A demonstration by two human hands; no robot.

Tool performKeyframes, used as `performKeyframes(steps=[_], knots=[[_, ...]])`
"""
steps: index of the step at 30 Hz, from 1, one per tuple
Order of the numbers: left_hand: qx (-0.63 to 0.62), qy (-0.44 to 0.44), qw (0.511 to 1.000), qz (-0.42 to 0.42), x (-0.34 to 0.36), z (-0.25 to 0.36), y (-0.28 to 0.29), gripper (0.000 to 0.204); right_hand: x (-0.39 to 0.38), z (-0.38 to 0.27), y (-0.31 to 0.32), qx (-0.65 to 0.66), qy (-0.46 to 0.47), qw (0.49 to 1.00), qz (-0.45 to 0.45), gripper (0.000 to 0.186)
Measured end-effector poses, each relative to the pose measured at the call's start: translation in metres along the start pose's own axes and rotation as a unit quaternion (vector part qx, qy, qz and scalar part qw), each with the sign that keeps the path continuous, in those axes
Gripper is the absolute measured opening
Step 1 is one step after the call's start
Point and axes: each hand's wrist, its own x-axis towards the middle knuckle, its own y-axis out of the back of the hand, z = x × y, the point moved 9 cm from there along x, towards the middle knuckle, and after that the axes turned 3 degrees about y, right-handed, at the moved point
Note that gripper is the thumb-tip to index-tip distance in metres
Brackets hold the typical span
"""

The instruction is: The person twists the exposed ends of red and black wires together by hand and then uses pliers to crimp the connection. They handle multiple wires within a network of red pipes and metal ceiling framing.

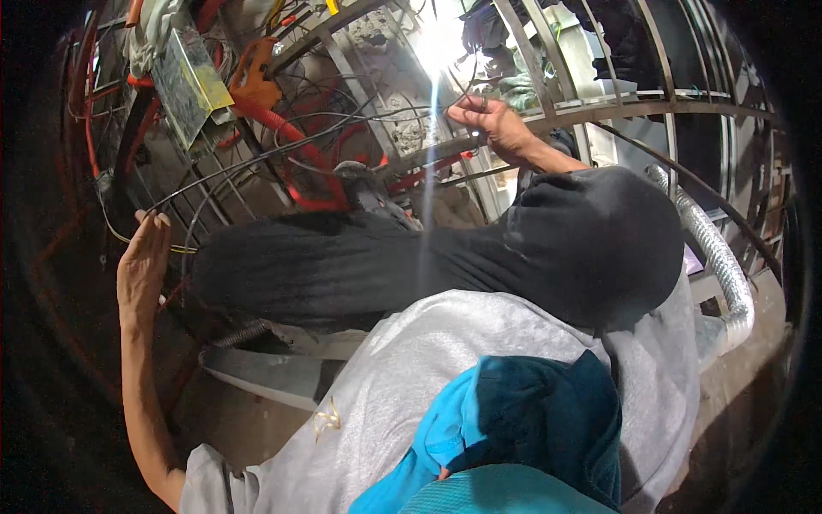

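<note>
A thin dark cable [233, 168] stretches across the view between my two hands. At the left, my left hand [144, 257] has its fingertips pinched together on the cable's lower end, with the arm reaching up along the left side. Past my bent knee, my right hand [497, 128] pinches the cable's other end between thumb and fingers, beside the metal bars. Other thin wires run close to the cable and cross it in places. A yellowish wire [184, 249] passes by my left hand.
Welded metal bars [616, 111] form a frame across the far side. A bright lamp [437, 47] glares there. Red corrugated conduit [287, 128], an orange object [255, 77] and a grey panel [184, 90] crowd the far left. Silvery flexible tubing [706, 231] bends at the right.
</note>
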Motion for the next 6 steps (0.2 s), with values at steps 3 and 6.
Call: performKeyframes(steps=[3, 6], knots=[[-0.098, 0.006, 0.995, 0.018, -0.003, 0.016, -0.043, 0.063, 0.006, -0.009, -0.006, -0.159, 0.060, 0.985, -0.036, 0.025], [-0.107, -0.019, 0.992, 0.067, -0.002, 0.033, -0.069, 0.071, 0.009, -0.004, -0.016, -0.075, 0.037, 0.996, -0.031, 0.046]])
